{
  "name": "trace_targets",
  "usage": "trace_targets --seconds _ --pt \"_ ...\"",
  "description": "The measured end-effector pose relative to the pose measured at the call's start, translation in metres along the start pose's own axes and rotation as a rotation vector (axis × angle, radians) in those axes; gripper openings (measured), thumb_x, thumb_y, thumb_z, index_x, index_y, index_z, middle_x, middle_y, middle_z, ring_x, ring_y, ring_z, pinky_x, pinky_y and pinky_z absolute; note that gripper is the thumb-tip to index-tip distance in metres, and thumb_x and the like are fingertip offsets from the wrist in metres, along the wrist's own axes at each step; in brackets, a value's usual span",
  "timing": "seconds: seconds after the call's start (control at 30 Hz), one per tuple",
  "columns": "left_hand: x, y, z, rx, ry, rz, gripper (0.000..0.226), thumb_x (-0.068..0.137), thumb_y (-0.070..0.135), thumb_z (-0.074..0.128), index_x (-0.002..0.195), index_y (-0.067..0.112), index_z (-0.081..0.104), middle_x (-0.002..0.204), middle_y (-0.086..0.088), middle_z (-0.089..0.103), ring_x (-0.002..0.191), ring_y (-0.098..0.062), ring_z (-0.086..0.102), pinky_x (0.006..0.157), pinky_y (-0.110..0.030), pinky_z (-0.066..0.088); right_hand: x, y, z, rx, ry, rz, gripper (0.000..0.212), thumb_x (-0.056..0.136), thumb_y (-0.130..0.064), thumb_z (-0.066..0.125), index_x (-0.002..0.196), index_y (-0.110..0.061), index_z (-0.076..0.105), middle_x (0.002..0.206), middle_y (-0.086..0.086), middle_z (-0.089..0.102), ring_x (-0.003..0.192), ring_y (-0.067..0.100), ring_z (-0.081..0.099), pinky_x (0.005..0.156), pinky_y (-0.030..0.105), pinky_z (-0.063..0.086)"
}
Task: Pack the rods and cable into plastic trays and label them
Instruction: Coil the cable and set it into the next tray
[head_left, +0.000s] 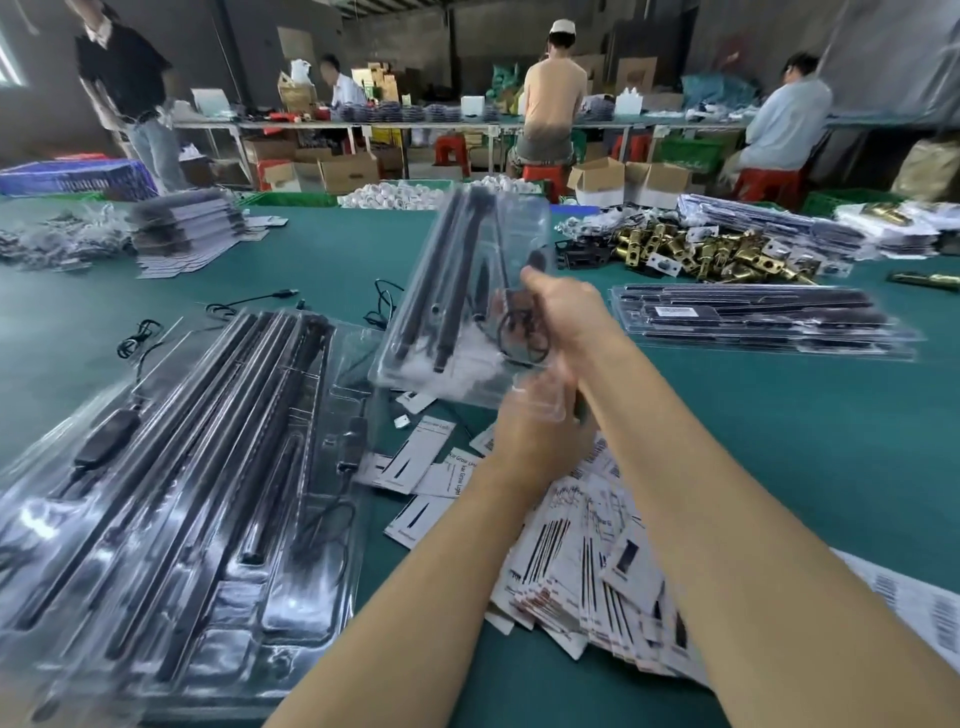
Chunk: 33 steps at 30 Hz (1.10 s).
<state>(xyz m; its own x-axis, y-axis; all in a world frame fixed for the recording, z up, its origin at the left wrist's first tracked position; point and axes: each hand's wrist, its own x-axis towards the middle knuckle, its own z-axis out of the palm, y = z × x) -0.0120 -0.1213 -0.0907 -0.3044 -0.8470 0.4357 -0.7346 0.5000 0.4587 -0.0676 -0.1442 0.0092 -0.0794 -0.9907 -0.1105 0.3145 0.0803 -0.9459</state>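
Note:
A clear plastic tray (467, 291) with black rods (447, 280) in it is held tilted above the green table. My left hand (535, 436) grips the tray's near end from below. My right hand (566, 317) presses a coiled black cable (524, 332) into the tray with curled fingers. Printed labels (582, 566) lie heaped on the table under my forearms. At the left sit open trays (197, 499) loaded with rods and cables.
A stack of closed, labelled trays (763, 322) lies at the right. Loose cables (249, 304) lie past the left trays. Brass latch parts (696, 249) and bagged goods fill the far table. Several people work at a bench behind.

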Motion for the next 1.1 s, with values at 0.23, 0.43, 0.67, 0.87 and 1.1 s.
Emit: trace_targets --seconds 0.23,0.43,0.67,0.87,1.1 --pt "0.004 -0.006 0.008 -0.002 -0.012 -0.028 0.031 0.095 0.035 0.055 0.069 0.025 0.042 0.078 0.009 0.051 0.084 -0.019 0.050 0.075 -0.036 0.048 -0.006 -0.041 -0.065 0.061 0.177 -0.195 0.014 0.103 -0.011 0.056 0.110 0.001 0.057 0.074 0.010 0.074 0.056 0.020 0.072 0.046 0.024 0.053" --pt "0.007 -0.010 0.011 -0.078 -0.057 -0.100 0.024 0.094 0.033 0.057 0.079 0.016 0.063 0.072 0.005 0.063 0.068 -0.010 0.059 0.061 -0.029 0.052 -0.017 -0.038 -0.101 -0.036 0.318 -0.256 0.037 0.099 -0.017 0.063 0.130 0.003 0.055 0.088 0.013 0.074 0.060 0.020 0.072 0.048 0.026 0.054" --pt "0.021 -0.016 0.000 -0.273 -0.021 -0.233 0.010 0.091 0.019 0.068 0.092 0.016 0.059 0.089 0.007 0.064 0.080 -0.008 0.063 0.080 -0.035 0.060 -0.031 -0.009 -0.131 -0.379 0.273 0.036 0.032 0.100 -0.030 0.058 0.124 -0.009 0.064 0.095 -0.006 0.064 0.079 0.010 0.058 0.066 0.026 0.042" --pt "0.015 -0.023 0.001 -0.116 -0.045 -0.169 0.027 0.095 0.012 0.049 0.107 0.021 0.071 0.102 0.004 0.073 0.101 -0.021 0.063 0.086 -0.040 0.054 -0.031 0.015 -0.162 -0.466 0.228 0.167 0.045 0.096 -0.030 0.065 0.134 -0.009 0.056 0.132 0.002 0.058 0.104 0.018 0.057 0.094 0.035 0.036" --pt "0.015 -0.021 0.005 -0.183 -0.040 -0.233 0.041 0.095 0.063 0.046 0.099 0.027 0.065 0.087 0.015 0.067 0.095 -0.015 0.060 0.078 -0.035 0.051 -0.034 -0.007 -0.150 -1.234 0.384 0.122 0.057 0.095 -0.044 0.062 0.136 -0.006 0.053 0.136 0.014 0.059 0.119 0.034 0.058 0.091 0.041 0.046"
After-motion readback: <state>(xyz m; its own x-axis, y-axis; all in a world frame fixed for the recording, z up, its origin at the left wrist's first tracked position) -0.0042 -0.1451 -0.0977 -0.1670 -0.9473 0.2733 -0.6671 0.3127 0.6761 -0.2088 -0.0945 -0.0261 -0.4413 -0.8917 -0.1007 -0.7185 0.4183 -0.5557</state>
